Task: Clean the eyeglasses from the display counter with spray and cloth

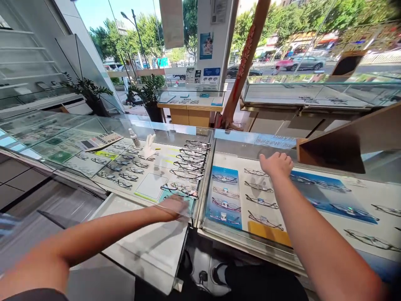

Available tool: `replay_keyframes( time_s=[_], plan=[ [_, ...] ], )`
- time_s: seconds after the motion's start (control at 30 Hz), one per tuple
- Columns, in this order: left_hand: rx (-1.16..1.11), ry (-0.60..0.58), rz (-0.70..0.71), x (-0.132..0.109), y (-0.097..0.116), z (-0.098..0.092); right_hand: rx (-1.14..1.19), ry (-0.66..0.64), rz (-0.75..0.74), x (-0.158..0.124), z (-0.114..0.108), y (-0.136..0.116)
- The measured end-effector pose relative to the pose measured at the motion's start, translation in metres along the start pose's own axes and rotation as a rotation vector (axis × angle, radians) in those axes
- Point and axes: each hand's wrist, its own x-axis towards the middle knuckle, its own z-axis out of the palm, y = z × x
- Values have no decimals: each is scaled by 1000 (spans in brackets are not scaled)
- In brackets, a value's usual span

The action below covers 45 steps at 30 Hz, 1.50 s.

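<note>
My left hand [175,207] reaches under the glass top of the left display case [94,125], into its pulled-out tray. It lies flat and blurred on a teal cloth [189,201], just below a pair of dark-rimmed glasses [180,189]. Rows of glasses [188,161] fill the tray behind it. My right hand [276,164] rests on the glass top of the right display case [238,140], fingers curled under, with nothing visible in them. Below that glass lie glasses on a blue card [224,196] and on white [260,200].
A wooden box or stand [347,142] sits on the right case, close to my right hand. A small bottle [134,136] and a white stand [149,145] are on the left case. Potted plants [150,94], more counters and a street window lie beyond.
</note>
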Motion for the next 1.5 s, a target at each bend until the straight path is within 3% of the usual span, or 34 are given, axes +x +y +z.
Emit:
replay_keyframes(
  time_s=[0.07, 0.13, 0.17, 0.23, 0.33, 0.37, 0.43, 0.6, 0.87, 1.1, 1.2, 1.33, 1.5],
  plan=[
    [-23, -101, 80, -37, 25, -4, 23, -9, 9, 2, 3, 0],
    [-135, -168, 215, -68, 49, -20, 39, -23, 13, 3, 3, 0],
    [-186, -154, 246, -78, 57, -33, 44, -30, 13, 3, 3, -1],
    [-169, -17, 230, -88, 63, -65, 48, -45, 9, 1, 1, -1],
    [54, 323, 83, -80, 45, -109, 47, -59, -2, -2, -3, -2],
    [131, 386, 45, -73, 34, -120, 46, -61, -4, -3, -4, -2],
    [224, 391, 29, -59, 12, -131, 45, -63, -3, -4, -5, -2],
    [264, 275, 24, -31, -15, -132, 44, -58, 2, -2, -4, -2],
    [193, 212, 86, -12, -19, -143, 61, -35, -4, -1, -4, -1],
    [119, 201, 110, -3, -14, -138, 46, -55, -5, -6, -10, -3],
    [96, 168, 85, -19, -4, -144, 44, -57, -5, -6, -10, -3],
    [-51, 135, 98, -65, 17, -159, 37, -59, -18, -4, -9, -2],
    [-301, -54, 97, -121, 37, -156, 31, -58, -6, -3, -8, -2]
  ],
)
